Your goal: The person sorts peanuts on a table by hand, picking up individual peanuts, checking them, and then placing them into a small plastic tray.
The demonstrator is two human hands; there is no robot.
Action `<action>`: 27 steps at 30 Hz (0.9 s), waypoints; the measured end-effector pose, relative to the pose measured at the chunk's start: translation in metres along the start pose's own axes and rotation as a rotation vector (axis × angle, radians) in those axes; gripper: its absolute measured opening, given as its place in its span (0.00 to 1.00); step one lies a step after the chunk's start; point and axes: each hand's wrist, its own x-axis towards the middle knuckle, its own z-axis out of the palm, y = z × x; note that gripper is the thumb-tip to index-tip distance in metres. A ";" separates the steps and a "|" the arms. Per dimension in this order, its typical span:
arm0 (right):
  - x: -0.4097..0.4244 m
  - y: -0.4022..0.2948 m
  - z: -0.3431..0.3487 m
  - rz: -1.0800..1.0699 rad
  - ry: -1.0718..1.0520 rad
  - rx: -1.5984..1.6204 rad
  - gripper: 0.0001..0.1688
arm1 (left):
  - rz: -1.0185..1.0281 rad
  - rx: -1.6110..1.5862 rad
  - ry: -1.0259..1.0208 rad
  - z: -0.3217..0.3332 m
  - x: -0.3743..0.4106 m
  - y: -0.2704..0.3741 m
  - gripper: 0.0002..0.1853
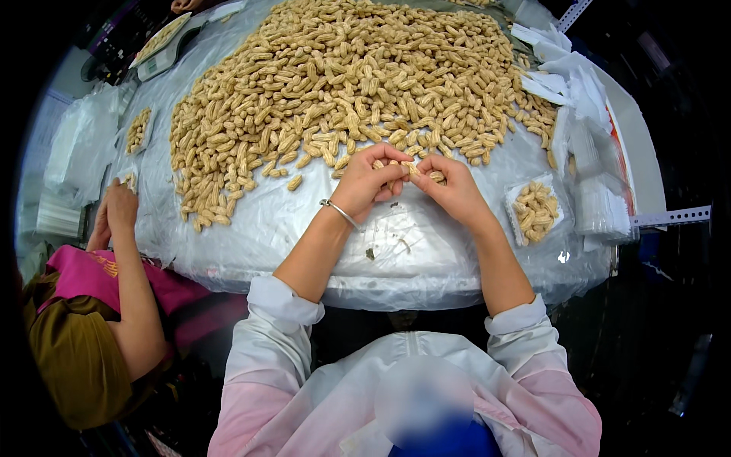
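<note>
In front of me a large heap of unshelled peanuts [354,74] covers much of the table [308,240], which is draped in clear plastic sheeting. My left hand [365,180], with a metal bangle at the wrist, is curled around a few peanuts at the heap's near edge. Fingertips of my right hand [457,188] meet the left ones at a peanut [411,168] that both hands pinch. One more peanut [437,176] shows by my right fingers. To the right sits a small white tray [517,231] filled with peanuts [535,211].
Stacked clear plastic trays [599,171] and white sheets [548,85] line the right edge. At left, a co-worker's hands [117,208] are at a small tray; another filled tray [138,130] lies beyond. A scale [163,63] bearing a loaded tray stands far left. Dark bits [370,253] dot the sheeting.
</note>
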 end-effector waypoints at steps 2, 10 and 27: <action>0.000 0.001 0.000 -0.012 -0.004 0.000 0.10 | -0.005 0.014 0.013 0.000 0.001 0.000 0.08; 0.000 -0.002 0.002 0.018 -0.015 -0.012 0.12 | -0.002 -0.009 0.030 0.000 0.000 -0.004 0.09; 0.001 0.004 0.002 -0.009 -0.013 -0.022 0.12 | -0.069 -0.084 -0.008 -0.002 0.002 -0.001 0.10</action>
